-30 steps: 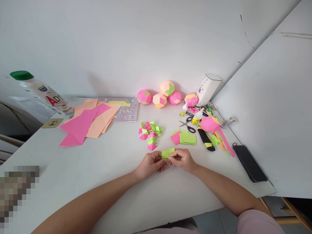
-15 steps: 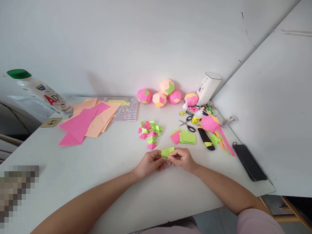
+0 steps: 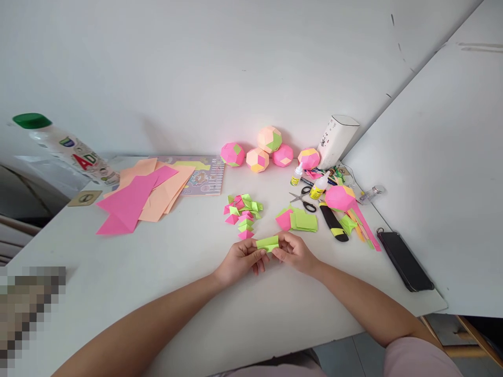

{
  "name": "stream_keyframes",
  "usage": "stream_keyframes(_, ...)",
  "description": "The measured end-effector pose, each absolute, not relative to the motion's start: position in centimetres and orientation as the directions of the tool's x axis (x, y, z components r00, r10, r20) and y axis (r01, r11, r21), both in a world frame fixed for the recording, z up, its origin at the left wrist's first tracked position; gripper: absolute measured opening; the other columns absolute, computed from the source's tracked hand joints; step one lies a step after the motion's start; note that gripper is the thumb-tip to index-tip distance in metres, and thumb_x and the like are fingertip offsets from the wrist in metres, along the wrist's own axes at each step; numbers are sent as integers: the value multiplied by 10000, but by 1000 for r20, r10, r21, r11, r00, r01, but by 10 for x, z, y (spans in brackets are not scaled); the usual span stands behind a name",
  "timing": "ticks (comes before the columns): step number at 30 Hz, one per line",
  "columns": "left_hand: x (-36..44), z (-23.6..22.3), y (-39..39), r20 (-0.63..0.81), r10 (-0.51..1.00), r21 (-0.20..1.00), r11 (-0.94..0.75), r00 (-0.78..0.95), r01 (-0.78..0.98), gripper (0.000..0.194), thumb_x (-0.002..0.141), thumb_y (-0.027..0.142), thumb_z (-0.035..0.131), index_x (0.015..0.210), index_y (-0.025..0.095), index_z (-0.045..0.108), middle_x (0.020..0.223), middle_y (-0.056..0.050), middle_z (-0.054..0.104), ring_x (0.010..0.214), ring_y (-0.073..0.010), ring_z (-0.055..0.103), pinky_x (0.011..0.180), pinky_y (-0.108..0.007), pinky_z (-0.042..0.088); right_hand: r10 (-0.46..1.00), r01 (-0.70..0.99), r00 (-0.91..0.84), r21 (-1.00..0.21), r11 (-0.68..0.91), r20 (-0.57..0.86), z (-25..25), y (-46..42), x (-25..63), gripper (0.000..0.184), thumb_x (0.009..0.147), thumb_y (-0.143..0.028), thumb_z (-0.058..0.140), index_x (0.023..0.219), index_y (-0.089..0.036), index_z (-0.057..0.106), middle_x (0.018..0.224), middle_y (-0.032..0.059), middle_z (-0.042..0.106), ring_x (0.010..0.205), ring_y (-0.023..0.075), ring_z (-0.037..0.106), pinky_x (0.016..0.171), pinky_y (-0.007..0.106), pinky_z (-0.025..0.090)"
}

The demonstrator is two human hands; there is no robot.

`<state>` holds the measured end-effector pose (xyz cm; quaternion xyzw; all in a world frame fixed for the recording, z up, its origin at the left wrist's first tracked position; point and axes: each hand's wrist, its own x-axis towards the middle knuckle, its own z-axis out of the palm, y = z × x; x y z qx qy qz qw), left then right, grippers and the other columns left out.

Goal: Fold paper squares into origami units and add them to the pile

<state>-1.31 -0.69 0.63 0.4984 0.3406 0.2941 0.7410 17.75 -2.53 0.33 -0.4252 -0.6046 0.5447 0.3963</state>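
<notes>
A small green piece of paper is held between my two hands above the table, with a crease running along its lower part. My left hand pinches its left end, thumb in front. At the right end, my right hand grips it between thumb and fingers. Just beyond lies a cluster of folded pink and green paper pieces. A stack of green paper squares rests behind my right hand, with a pink paper square partly under it.
Scissors, glue bottles, a black-and-yellow cutter and a phone lie to the right. Paper balls sit by the wall. Pink paper sheets and a white bottle are on the left.
The green paper has turned more level and shows a crease along its lower part. My right fingers have shifted from its front face to its right end.
</notes>
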Motion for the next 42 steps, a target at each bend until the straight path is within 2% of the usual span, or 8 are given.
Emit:
stream_keyframes(5,-13,5,-7,-197,777,939,324,597,-111,282,765,394,607,850,133,543,721,-36,649,518,-122,597,445,-231,456,936,153,-353,-985,81,22,4,-24,178,203,827,-338,552,772,-144,582,812,30,523,624,117,545,529,247,468)
stream_keyframes(17,-11,8,-10,-243,798,946,320,552,-46,307,743,434,613,803,141,543,723,-32,653,502,-126,588,447,-249,459,943,119,-333,-993,18,-23,6,-24,178,206,812,-345,571,754,-149,592,729,12,525,589,113,542,508,232,461)
stream_keyframes(27,-12,9,-7,-303,726,947,303,618,108,276,773,421,573,758,147,534,601,-2,615,452,-103,557,426,-216,433,940,96,-340,-995,8,-25,8,-24,178,214,791,-335,592,686,-150,564,688,-4,494,572,110,537,494,224,433)
stream_keyframes(34,-12,10,-7,-284,726,956,268,626,122,270,776,416,559,751,156,490,611,-7,612,466,-109,556,434,-222,433,940,104,-341,-994,12,-25,8,-24,177,238,783,-346,594,657,-153,533,649,-12,494,548,104,509,497,226,427)
stream_keyframes(39,-10,10,-8,-264,730,961,252,630,111,235,778,382,550,754,159,483,625,-5,605,469,-102,548,432,-212,420,926,148,-378,-988,33,-26,7,-24,174,134,788,-282,564,755,-152,559,661,-4,529,586,115,514,512,220,422)
stream_keyframes(42,-9,12,-10,-263,737,962,246,622,114,195,769,343,551,756,160,484,620,1,597,467,-99,540,426,-205,405,929,164,-370,-986,43,-21,6,-23,171,69,760,-217,553,728,-156,543,623,-14,523,548,106,487,485,211,389)
